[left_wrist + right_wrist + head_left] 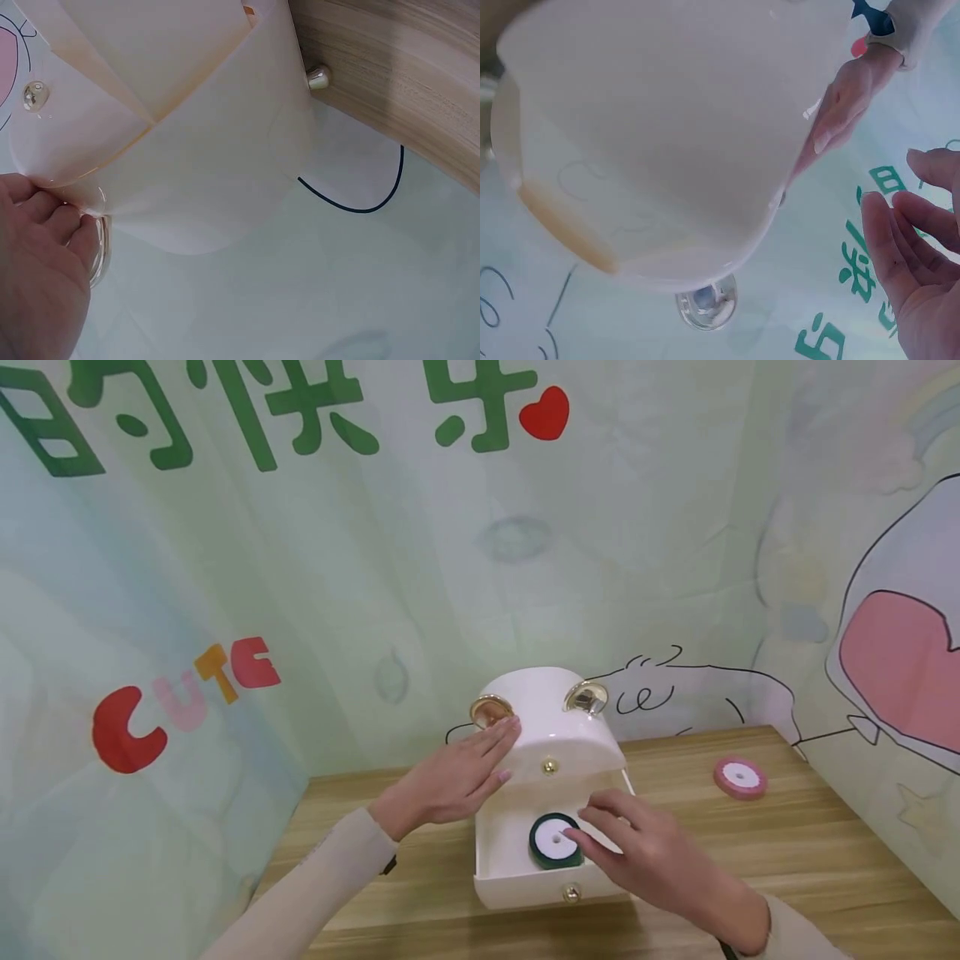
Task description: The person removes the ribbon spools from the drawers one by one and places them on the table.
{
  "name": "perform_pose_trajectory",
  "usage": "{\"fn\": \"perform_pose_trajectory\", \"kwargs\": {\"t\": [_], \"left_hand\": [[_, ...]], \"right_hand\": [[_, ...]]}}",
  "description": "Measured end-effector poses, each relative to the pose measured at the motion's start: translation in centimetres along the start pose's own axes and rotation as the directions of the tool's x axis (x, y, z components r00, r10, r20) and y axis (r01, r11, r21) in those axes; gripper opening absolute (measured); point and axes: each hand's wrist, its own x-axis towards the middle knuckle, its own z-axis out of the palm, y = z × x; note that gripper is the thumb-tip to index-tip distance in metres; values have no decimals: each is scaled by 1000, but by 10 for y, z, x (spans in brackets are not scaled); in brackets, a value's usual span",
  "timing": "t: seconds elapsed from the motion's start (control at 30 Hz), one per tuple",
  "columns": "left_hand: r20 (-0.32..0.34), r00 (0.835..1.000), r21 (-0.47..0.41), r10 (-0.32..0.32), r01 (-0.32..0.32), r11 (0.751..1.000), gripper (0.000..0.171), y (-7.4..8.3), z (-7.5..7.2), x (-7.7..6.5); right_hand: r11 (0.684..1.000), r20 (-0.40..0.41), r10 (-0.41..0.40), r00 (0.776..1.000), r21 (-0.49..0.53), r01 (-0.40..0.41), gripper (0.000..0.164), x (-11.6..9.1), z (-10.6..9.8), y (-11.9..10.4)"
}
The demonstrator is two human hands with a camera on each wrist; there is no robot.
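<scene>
A white storage box [543,693] with two round gold-rimmed ears stands on the table, its lower drawer [506,835] pulled out. Inside the drawer sits a dark green ribbon spool [555,842] with a white centre. My left hand [457,772] rests with straight fingers on the box's upper left, by the left ear [491,710]; the left wrist view has these fingers [64,217] at the box's edge beside that ear. Over the drawer's right side hovers my right hand [656,852], thumb overlapping the spool in the head view. Its thumb and fingertips [876,206] are apart with nothing between them.
A pink ribbon spool [740,777] lies on the wooden table [795,860] to the right of the box. Small gold knobs mark the box front [550,767] and drawer front [572,893]. A printed cloth backdrop [420,577] rises behind and on both sides.
</scene>
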Motion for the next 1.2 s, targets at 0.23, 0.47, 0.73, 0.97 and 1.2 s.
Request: {"fn": "perform_pose_trajectory", "kwargs": {"t": [0.23, 0.47, 0.73, 0.97, 1.2], "left_hand": [[14, 1000, -24, -10, 11, 1000, 66, 1, 0, 0], [21, 1000, -26, -13, 13, 1000, 66, 1, 0, 0], [17, 1000, -19, -16, 16, 1000, 67, 1, -1, 1], [2, 1000, -4, -3, 3, 1000, 66, 0, 1, 1], [-8, 1000, -1, -2, 2, 1000, 65, 1, 1, 0]], "right_hand": [[996, 202, -18, 979, 88, 0, 37, 15, 2, 21], [977, 527, 7, 850, 177, -118, 19, 30, 13, 42], [983, 828, -105, 551, 169, -67, 27, 48, 31, 52], [974, 938, -163, 306, 203, -102, 43, 49, 55, 50], [966, 946, -210, 247, 239, -96, 56, 43, 67, 51]]}}
